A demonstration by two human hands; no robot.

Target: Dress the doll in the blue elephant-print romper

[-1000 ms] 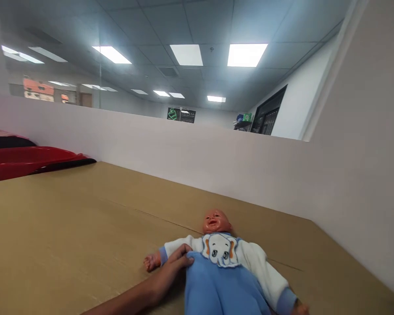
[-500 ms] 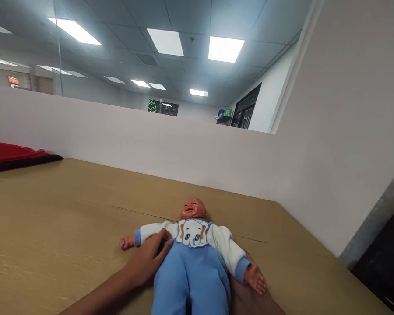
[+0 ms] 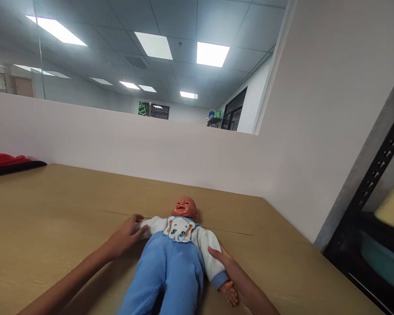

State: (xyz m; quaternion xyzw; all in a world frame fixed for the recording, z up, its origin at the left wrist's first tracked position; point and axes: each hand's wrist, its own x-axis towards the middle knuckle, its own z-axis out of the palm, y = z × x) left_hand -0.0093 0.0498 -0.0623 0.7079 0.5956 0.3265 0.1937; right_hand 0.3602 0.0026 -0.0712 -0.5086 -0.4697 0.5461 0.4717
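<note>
A baby doll (image 3: 177, 249) lies on its back on the brown cardboard-covered table (image 3: 52, 218). It wears a white top with an elephant picture and blue fleece trousers. My left hand (image 3: 124, 236) is closed around the doll's arm on the left side, covering its small hand. My right hand (image 3: 228, 269) lies along the doll's other arm, thumb on the white sleeve and fingers under the blue cuff, holding it. The doll's legs run out of the bottom of the view.
A low white partition (image 3: 151, 148) runs along the table's far edge, and a white wall stands at the right. A red and black object (image 3: 6, 162) sits at far left. A dark metal shelf (image 3: 374, 210) at right holds a yellow and a teal item.
The view has swung right and down. My left hand moved from the doll's side out to its arm. My right hand came into view and took the other sleeve.
</note>
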